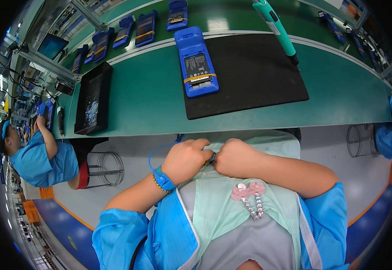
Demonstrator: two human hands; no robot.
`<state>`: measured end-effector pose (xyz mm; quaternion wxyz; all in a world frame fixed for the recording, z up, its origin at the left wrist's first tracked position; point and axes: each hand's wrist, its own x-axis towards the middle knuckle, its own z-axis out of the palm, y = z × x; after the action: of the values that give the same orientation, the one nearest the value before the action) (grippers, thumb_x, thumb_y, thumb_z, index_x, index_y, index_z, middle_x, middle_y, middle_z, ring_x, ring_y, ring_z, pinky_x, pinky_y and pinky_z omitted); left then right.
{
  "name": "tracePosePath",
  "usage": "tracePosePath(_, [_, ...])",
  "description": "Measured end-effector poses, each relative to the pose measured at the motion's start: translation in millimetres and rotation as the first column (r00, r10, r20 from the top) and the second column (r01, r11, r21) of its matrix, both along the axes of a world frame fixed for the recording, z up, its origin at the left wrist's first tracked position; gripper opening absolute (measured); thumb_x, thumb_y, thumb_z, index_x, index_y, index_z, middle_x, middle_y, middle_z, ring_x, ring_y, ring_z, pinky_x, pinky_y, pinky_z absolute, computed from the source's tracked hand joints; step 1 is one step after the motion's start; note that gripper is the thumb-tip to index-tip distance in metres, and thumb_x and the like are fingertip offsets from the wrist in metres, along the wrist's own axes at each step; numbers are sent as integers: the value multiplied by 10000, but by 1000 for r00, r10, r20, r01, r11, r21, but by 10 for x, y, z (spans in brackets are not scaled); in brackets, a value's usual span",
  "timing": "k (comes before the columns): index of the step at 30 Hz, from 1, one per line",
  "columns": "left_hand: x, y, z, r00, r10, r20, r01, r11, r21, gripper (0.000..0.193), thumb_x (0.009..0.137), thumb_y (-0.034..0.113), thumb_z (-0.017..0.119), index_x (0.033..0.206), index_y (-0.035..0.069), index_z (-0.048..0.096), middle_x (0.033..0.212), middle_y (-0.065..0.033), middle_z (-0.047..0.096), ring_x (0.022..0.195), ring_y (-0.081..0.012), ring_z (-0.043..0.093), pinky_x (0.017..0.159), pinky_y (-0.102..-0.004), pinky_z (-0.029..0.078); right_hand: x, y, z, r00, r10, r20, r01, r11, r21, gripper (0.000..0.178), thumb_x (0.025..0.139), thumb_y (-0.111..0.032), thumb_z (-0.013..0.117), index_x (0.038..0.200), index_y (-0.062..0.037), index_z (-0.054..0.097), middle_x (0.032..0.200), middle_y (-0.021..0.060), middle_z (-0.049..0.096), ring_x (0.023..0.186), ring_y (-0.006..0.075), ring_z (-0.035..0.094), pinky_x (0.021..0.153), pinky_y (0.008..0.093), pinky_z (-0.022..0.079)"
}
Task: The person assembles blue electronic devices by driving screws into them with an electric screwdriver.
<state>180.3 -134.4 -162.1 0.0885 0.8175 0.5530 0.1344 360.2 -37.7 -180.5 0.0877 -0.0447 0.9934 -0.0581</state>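
Close to my body, below the table edge, my left hand (186, 161) and my right hand (235, 157) meet with curled fingers. Between them shows a small dark greenish thing (211, 158), mostly hidden by the fingers; its kind I cannot make out. A blue wrist strap (163, 181) with a thin coiled cord circles my left wrist. On the table ahead, a blue handheld device (197, 63) lies back up, a yellow rubber band around its battery. It rests on the left part of a black mat (254, 74), apart from both hands.
A teal electric screwdriver (277, 28) stands upright over the mat's far right. At the left, a black tray (94, 99) holds small pale-blue pieces. Several banded blue devices (145, 29) lie on the green surface behind. A co-worker (43, 153) sits at the far left.
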Motion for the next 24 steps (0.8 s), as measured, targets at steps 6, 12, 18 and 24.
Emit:
tracePosePath(6, [-63,58,2,976,-13,216,37,993,-110,195,749,16,691,937,66,709,1056,-97,681,912,-315,677,792,-394,564,-210,-214,-104,979,-150,139,149,989,17,69,732,-141,674,747,-144,741,718,19,690,734,235,701,553,378,484])
tracePosePath(12, [-83,-356,-453,571,458,681,21,821,-570,753,803,48,683,1490,74,378,1492,-197,413,1412,-318,386,1123,-362,377,-143,-76,55,943,-256,214,256,966,28,75,755,-150,665,741,-146,739,725,33,705,767,243,703,599,365,494])
tracePosePath(18, [-107,-271,-748,343,666,662,277,602,-749,899,782,132,692,1549,30,235,1571,-168,289,1458,-262,294,1168,-340,276,-98,-58,-159,971,-229,-71,233,971,52,45,705,-159,677,678,-143,710,691,46,694,711,241,690,609,354,500])
tracePosePath(24, [-8,-126,-813,422,761,492,121,491,-863,693,833,182,688,1447,-11,429,1433,-180,501,1305,-257,498,1060,-341,403,-112,-21,-225,982,-164,-89,171,982,74,39,648,-184,672,666,-177,706,631,22,655,674,221,672,588,353,497])
